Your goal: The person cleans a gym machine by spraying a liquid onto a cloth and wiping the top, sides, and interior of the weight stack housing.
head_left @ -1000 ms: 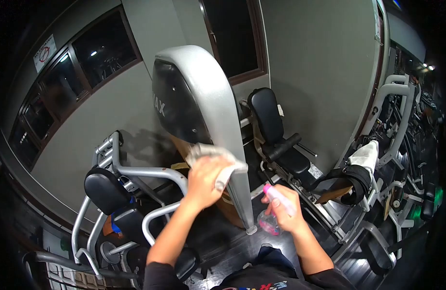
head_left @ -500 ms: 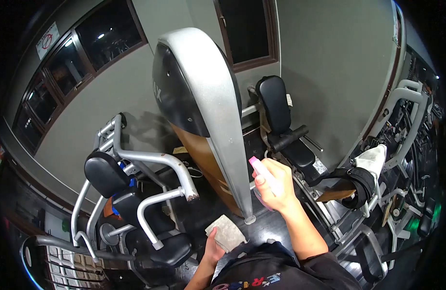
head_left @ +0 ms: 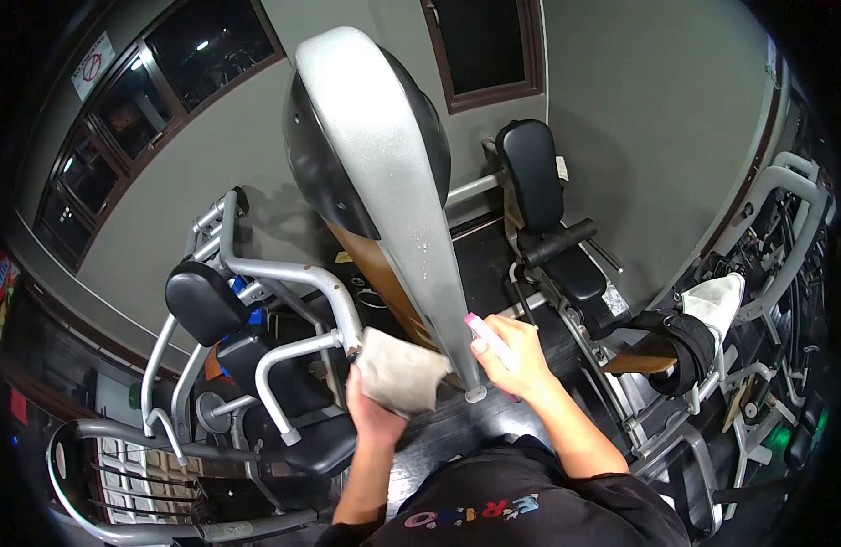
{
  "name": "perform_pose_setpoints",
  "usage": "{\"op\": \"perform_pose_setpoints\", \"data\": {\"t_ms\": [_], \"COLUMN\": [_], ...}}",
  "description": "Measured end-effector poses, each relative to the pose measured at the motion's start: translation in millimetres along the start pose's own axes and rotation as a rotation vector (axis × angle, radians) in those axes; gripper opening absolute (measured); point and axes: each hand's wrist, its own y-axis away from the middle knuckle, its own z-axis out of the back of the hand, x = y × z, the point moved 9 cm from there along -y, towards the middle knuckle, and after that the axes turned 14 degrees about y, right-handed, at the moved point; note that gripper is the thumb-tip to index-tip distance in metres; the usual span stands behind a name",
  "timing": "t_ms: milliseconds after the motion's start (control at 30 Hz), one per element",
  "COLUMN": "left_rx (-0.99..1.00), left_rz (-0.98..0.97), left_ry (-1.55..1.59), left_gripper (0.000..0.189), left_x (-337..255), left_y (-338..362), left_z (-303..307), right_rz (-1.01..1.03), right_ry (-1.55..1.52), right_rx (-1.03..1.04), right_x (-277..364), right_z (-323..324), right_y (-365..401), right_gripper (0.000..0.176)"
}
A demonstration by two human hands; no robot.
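Observation:
My right hand (head_left: 513, 357) is closed around a white spray bottle (head_left: 495, 342) with a pink nozzle, just right of the lower part of a tall silver machine column (head_left: 384, 137). Small wet droplets show on the silver face. My left hand (head_left: 373, 410) grips a folded grey-beige cloth (head_left: 402, 372) by its left edge, low and left of the column's foot. The cloth is slightly blurred.
A machine with a black seat pad (head_left: 204, 301) and silver arms stands left. Another black padded seat (head_left: 531, 173) is behind right. A white cloth (head_left: 714, 301) hangs at a black roller pad on the right. Windows line the left wall.
My left hand has risen with the cloth, up and to the left toward the column. The spray bottle sits slightly lower, and droplets now show on the column. The view has shifted a little.

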Motion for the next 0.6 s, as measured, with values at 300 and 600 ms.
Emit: {"op": "perform_pose_setpoints", "data": {"t_ms": [300, 600], "left_rx": [0.392, 0.618], "left_rz": [-1.474, -1.767], "left_ry": [-1.200, -1.894], "left_gripper": [0.047, 0.043], "left_x": [-145.2, 25.4], "left_y": [-50.1, -52.2], "left_z": [-231.6, -214.8], "right_rz": [0.018, -0.022], "right_ry": [-0.066, -0.175], "right_rx": [0.135, 0.185], "right_x": [-18.5, -47.3], "right_z": [-8.1, -0.7], "right_y": [13.6, 29.1], "right_gripper": [0.046, 0.033]}}
